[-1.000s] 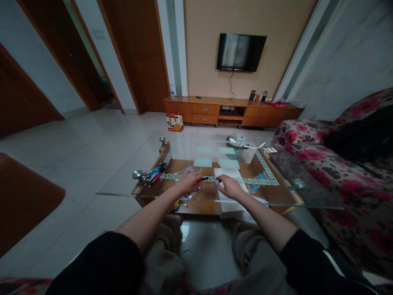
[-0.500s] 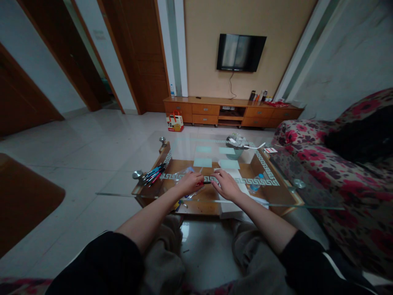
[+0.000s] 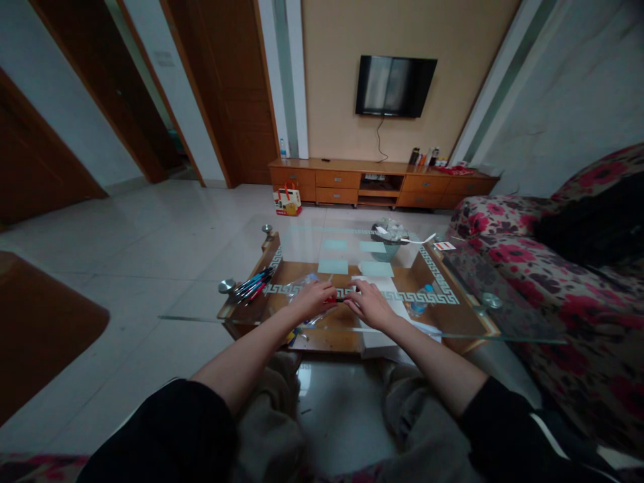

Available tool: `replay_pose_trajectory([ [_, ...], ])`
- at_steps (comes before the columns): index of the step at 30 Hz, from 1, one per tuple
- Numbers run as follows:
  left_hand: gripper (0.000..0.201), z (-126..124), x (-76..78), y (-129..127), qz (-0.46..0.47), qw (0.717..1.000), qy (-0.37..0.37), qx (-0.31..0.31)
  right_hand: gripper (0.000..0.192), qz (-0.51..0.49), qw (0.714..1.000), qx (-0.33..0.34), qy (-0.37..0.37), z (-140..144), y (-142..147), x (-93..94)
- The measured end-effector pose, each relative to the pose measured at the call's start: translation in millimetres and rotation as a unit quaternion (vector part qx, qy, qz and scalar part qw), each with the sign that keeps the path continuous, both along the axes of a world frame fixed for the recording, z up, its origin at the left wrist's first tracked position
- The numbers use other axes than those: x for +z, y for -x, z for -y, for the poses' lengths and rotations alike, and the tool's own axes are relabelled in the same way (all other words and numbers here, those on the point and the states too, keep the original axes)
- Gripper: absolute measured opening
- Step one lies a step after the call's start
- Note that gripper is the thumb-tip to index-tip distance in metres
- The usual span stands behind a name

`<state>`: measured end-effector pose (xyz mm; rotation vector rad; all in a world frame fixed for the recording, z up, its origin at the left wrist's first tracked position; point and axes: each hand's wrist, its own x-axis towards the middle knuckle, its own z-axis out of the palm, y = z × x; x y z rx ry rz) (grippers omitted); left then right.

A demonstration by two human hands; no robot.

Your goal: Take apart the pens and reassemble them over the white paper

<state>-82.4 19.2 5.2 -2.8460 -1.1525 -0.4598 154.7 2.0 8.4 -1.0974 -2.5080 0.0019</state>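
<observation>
Above the front part of the glass table, a slim red and dark pen lies crosswise between my two hands. My left hand is closed around its red end. The fingers of my right hand are bent and pinch the dark end. My fingers cover most of the pen, so its tip and cap cannot be made out. To the left, a bunch of pens in blue, black and red lies on the glass. Crumpled clear plastic shows just beyond my left hand.
Below the glass, a white box and a blue-capped bottle sit on the wooden shelf. A wastebasket stands behind the table. The floral sofa is on the right, a paper bag by the TV cabinet.
My right hand's fingers have come slightly closer to my left hand, and less of the pen's dark part shows between them. The other things stay in place.
</observation>
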Motion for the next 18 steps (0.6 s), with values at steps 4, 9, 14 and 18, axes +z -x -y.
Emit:
replay_pose_trajectory([
  [4, 0.018, -0.3, -0.1, 0.3, 0.001, 1.000, 0.003, -0.006, 0.017, 0.012, 1.000, -0.001, -0.008, -0.5, 1.1, -1.9],
  [9, 0.020, -0.9, -4.2, 1.3, 0.001, 1.000, 0.017, -0.012, 0.017, 0.014, 1.000, 0.002, -0.015, -1.3, 1.9, -4.6],
  [14, 0.021, -1.8, -7.6, 2.4, 0.007, 0.999, 0.033, -0.022, 0.014, 0.014, 1.000, 0.003, -0.010, -1.2, 2.2, -4.4],
  [18, 0.023, -2.3, -7.9, 2.4, 0.007, 0.999, 0.039, -0.025, 0.013, 0.012, 1.000, 0.004, -0.009, -0.7, 2.6, -2.8],
])
